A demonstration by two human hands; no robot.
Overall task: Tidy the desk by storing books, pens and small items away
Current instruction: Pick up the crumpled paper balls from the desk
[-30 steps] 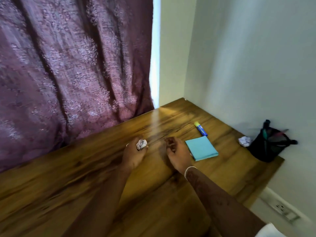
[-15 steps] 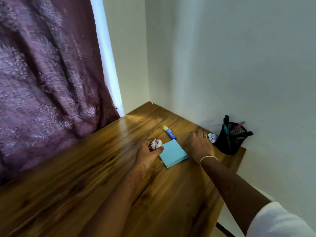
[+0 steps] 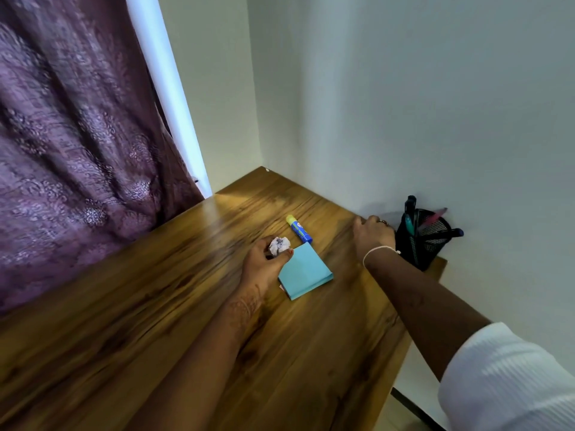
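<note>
Glue stick first: it lies flat on the wooden desk, just beyond the far corner of the blue note pad. Its blue end sits almost at that corner and its yellow cap points away from the pad, toward the far corner of the room. Its long axis runs on a slant, far-left to near-right. The pad itself lies flat, turned so that one corner faces the glue stick.

Your left hand rests at the pad's left edge, thumb tip at that edge, fingers curled round a crumpled paper ball, which shows white and grey above the thumb.

Your right hand is to the right of the pad and apart from it, just beside the black mesh pen holder. Its back faces up and its fingers bend down toward the desk by the wall. What lies under them is hidden, so you cannot tell whether it grips anything. A thin white bracelet circles that wrist, and a white sleeve covers the upper arm.

The pen holder stands right of the pad, against the wall, with pens leaning out of it. Far to the pad's left hangs a purple patterned curtain.
</note>
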